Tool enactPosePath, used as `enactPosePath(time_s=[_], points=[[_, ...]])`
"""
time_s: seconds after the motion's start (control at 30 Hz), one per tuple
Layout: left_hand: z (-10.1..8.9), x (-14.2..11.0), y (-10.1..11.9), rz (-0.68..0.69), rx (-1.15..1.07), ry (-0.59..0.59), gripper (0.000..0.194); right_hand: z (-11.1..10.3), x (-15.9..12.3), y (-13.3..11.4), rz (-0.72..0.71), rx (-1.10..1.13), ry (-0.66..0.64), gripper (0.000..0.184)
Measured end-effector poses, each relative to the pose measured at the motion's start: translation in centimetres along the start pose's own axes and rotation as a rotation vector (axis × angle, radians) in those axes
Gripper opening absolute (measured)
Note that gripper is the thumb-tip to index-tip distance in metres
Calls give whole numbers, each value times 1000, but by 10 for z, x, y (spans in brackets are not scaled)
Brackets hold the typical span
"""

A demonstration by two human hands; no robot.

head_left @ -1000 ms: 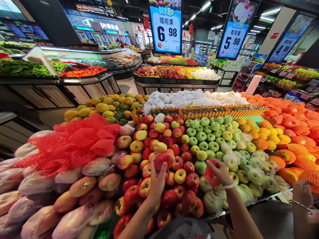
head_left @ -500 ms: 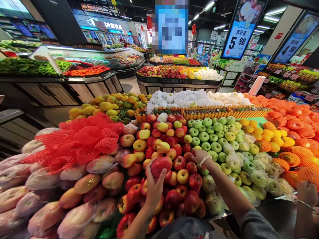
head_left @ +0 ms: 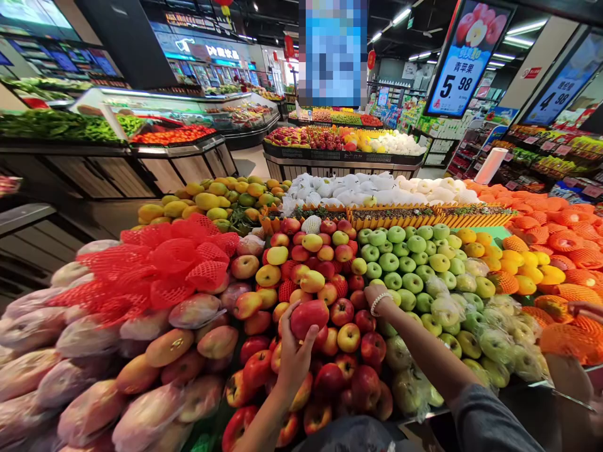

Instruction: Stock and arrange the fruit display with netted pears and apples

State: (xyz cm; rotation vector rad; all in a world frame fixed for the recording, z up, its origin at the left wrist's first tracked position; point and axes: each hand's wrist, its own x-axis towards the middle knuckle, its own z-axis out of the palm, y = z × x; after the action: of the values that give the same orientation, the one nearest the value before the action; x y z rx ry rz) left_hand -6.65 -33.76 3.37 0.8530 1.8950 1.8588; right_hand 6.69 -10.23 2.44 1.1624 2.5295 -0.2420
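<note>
My left hand [head_left: 293, 353] is closed round a red apple [head_left: 308, 317], held just above the heap of red and yellow apples [head_left: 330, 251]. My right hand [head_left: 372, 292], with a white bead bracelet [head_left: 379, 303] at the wrist, reaches down into the far part of that heap, beside the green apples [head_left: 400, 257]. Its fingers are tucked behind the hand and hidden, so what they hold does not show.
Bagged mangoes under red foam nets [head_left: 160, 263] lie at the left, and oranges in orange nets [head_left: 556, 251] at the right. Another person's arm [head_left: 570, 383] with a bangle is at the right edge. Price signs [head_left: 459, 75] hang overhead.
My right hand, which held a red foam net near the bagged green apples, has moved up and left into the apple heap. My left hand has tilted the red apple slightly.
</note>
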Motion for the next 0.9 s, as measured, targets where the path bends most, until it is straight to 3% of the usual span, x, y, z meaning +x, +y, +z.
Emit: enactPosePath(time_s=[0.17,0.27,0.5,0.6,0.7,0.77,0.83,0.9], points=[[-8,3,-4,-50,-9,-28,70,-1,-1,11,48,107,-26,21],[-11,4,-6,-56,3,-34,68,-9,-1,29,37,248,14,6],[-12,1,-14,-60,11,-49,66,-30,-15,93,-4,787,273,18],[-12,0,-18,-78,10,-40,65,-28,-20,99,-30,973,356,14],[-14,0,-19,-85,22,-42,67,-22,-20,90,-55,1071,364,19],[-17,0,-19,-81,26,-48,68,-18,-18,75,-62,1034,324,33],[-19,-2,-19,-74,22,-51,68,-15,-17,56,-51,769,218,50],[-23,-4,-22,-73,25,-42,68,-12,-17,36,-22,425,103,56]])
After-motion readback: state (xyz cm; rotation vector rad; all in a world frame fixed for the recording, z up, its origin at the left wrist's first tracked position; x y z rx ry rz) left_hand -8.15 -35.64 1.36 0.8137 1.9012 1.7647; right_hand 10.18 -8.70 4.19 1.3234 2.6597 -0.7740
